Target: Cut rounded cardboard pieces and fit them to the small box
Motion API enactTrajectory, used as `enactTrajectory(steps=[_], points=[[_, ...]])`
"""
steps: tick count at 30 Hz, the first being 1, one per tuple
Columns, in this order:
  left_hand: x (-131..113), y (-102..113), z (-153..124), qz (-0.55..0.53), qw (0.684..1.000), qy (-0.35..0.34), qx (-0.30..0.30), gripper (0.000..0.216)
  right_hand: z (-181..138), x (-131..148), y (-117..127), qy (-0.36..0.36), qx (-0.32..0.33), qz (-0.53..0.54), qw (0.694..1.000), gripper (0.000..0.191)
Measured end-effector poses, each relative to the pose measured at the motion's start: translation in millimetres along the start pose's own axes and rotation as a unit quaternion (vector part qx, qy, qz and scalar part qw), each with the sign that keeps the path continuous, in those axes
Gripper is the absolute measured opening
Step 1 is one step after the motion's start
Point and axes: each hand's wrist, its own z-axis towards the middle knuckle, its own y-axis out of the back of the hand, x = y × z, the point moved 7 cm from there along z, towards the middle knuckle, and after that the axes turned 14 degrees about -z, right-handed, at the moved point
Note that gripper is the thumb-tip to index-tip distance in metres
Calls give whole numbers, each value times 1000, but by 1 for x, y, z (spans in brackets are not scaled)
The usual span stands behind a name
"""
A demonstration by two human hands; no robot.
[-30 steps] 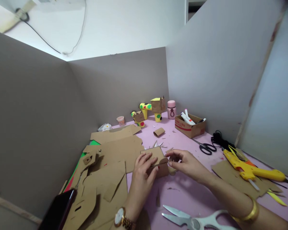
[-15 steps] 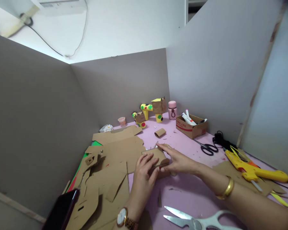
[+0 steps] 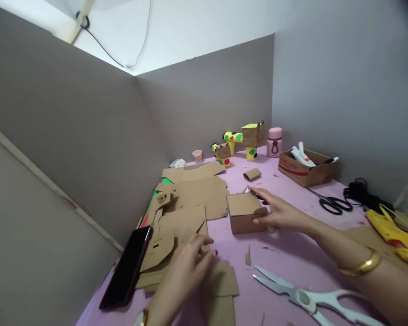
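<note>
Pink table [image 3: 292,253] first: the flat cardboard sheet [image 3: 200,192] lies on it, and your cardboard box [image 3: 246,224] sits just right of that. Box should be light, dry, grippy; panels probably dent if you squeeze mid-face, so take edges and corners. Your right hand [image 3: 280,213] grips its right end, thumb in front. Left hand [image 3: 192,258] is loose, nothing visible in it. Rounded tab [image 3: 260,211] likely bends easiest.
</note>
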Motion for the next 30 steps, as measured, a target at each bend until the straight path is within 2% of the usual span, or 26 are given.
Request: enactTrajectory(steps=[1,5,7,9,13,15,18,21,24,26,28,30], points=[[4,-7,-11,26,999,24,24,20,0,-1,0,-3,2,2,1000,82],[16,-28,-35,76,993,83,20,29,-1,-1,0,-9,4,4,1000,81],[18,-36,-36,89,992,90,18,34,0,1,0,-10,1,2,1000,80],[18,-40,-33,85,992,91,14,29,1,3,0,-5,0,1,1000,77],[22,-43,-30,50,994,100,18,16,2,7,2,11,-9,5,1000,67],[20,-41,-28,26,996,85,9,18,2,9,3,20,-13,7,1000,63],[-3,-31,-18,9,998,-7,-59,37,2,11,5,29,-17,10,999,59],[-41,-36,6,-12,994,-100,-45,26,2,10,5,31,-28,11,999,57],[-76,-43,39,-52,983,-166,-60,27,2,9,4,33,-41,11,999,57],[-89,-51,59,-71,978,-184,-64,30,3,8,3,36,-47,11,998,55],[-95,-58,74,-99,975,-193,-53,15,4,7,2,36,-52,11,998,54],[-95,-57,79,-143,971,-187,-48,16,5,5,1,34,-51,11,998,54]])
